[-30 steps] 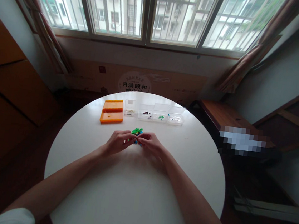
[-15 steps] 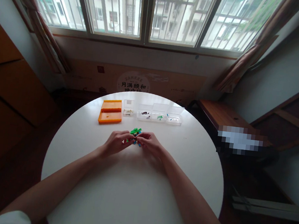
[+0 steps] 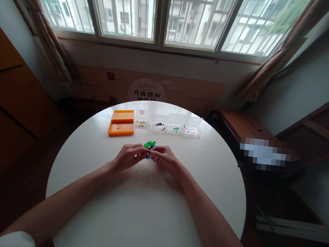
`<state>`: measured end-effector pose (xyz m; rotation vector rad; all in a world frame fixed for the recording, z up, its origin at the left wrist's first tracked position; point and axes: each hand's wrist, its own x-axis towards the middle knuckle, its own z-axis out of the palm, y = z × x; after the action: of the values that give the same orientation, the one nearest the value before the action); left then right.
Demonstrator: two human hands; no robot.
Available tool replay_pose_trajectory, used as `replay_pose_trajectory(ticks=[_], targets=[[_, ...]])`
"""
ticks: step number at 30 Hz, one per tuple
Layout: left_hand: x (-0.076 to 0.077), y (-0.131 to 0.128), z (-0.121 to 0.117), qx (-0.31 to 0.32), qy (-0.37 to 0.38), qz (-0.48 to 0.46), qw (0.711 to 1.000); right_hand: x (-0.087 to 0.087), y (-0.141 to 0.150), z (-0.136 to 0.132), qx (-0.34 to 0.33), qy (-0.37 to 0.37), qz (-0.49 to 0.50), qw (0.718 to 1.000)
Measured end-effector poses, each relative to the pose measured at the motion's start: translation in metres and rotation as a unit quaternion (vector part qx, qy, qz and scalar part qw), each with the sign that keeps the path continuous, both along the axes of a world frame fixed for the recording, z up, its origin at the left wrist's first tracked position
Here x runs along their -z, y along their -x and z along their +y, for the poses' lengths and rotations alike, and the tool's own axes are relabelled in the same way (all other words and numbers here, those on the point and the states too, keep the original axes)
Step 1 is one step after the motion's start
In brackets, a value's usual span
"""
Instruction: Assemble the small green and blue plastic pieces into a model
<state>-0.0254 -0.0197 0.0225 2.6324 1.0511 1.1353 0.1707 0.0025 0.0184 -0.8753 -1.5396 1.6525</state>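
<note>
Both my hands meet over the middle of a round white table [image 3: 142, 212]. My left hand [image 3: 128, 156] and my right hand [image 3: 165, 158] are closed, their fingertips pinched together on a small model of green and blue toy bricks [image 3: 149, 145]. The green top of the model sticks out above my fingers; its lower part is hidden between them. The model sits at or just above the tabletop.
Behind my hands lie an open orange case [image 3: 121, 122] and a row of small clear plastic boxes [image 3: 168, 124] with tiny pieces inside. A wooden bench [image 3: 241, 126] stands to the right of the table, a barred window [image 3: 162, 12] beyond.
The view shifted slightly left between the oldest frame and the later ones. My hands stay pinched on the brick model with only tiny finger movements.
</note>
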Motion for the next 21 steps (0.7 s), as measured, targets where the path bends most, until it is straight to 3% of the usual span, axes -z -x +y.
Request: replay_pose_trajectory(ticks=[21], targets=[[0.0016,-0.0002,0.0011,0.012,-0.010,0.004,1.000,-0.0037,0.0006,-0.0007,-0.001,-0.003,-0.015,1.000]])
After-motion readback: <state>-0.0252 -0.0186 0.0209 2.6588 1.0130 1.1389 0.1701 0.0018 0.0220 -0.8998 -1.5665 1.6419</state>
